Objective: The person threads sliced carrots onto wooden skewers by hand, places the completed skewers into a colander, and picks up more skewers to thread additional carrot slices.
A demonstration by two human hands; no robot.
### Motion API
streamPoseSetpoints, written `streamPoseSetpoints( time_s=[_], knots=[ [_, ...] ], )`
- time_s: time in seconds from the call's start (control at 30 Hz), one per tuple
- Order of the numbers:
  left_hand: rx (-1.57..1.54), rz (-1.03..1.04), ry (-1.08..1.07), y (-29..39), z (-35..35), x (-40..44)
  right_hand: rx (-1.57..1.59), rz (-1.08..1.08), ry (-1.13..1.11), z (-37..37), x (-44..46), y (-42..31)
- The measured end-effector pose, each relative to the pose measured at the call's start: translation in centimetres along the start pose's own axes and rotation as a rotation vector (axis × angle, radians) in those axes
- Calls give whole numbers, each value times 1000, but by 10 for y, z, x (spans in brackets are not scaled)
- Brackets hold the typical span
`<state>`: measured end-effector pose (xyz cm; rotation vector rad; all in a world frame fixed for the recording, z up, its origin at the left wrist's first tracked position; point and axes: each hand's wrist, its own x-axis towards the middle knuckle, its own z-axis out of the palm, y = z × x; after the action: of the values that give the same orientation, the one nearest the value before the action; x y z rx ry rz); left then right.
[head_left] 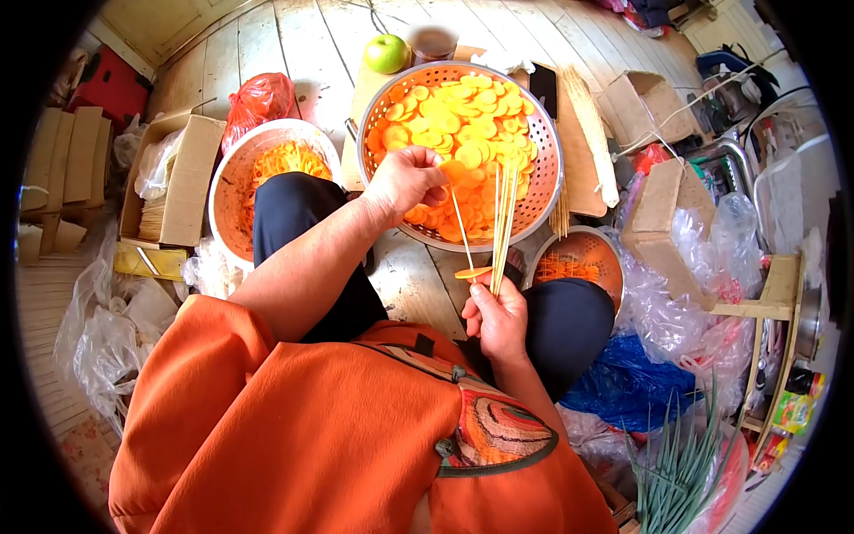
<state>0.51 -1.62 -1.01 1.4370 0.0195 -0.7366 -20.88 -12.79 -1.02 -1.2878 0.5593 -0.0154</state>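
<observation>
A person in an orange garment (294, 418) sits over a large metal colander (549, 147) heaped with carrot slices (480, 107), positions here given by a clock face centered on that colander, twelve at the top of the view. The left hand (407, 185), at eight o'clock, has its thumb and fingers pinched on one slice (455, 170) above the heap, at the upper tip of a thin stick (461, 222). The right hand (498, 313), near six o'clock, is closed around a bundle of sticks (505, 209); a second slice (472, 273) sits low on the slanting single stick, just beside its fingers. The two hands are apart. A green apple (385, 54) rests at eleven o'clock, beside a dark cup (433, 44), and a black phone (543, 87) lies toward two. At nine o'clock, a white basin (233, 203) holds orange shreds (289, 163), with a red plastic bag (260, 107) behind it. Between four and five, a smaller colander (610, 267) contains more shreds. Farther out, toward five, lie a blue plastic bag (627, 378) and long green onions (680, 467).
</observation>
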Motion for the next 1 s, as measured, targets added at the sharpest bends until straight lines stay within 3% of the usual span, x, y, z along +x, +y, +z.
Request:
streamPoseSetpoints(
  time_s=[0.33, 0.77, 0.87, 0.93, 1.0],
  knots=[
    [189, -14, -418, -21, 24, -42, 139, 28, 60, 1, 3, -1],
    [323, -12, -492, -17, 20, -37, 194, 65, 61, 3, 9, -4],
    [491, 149, -331, 8, 12, -30, 204, 46, 85, 0, 11, -8],
    [866, 371, -61, 22, 1, -13, 215, 38, 80, -2, 12, -6],
    [980, 438, 11, 25, -7, 8, 210, 44, 77, -1, 12, -5]
  ],
)
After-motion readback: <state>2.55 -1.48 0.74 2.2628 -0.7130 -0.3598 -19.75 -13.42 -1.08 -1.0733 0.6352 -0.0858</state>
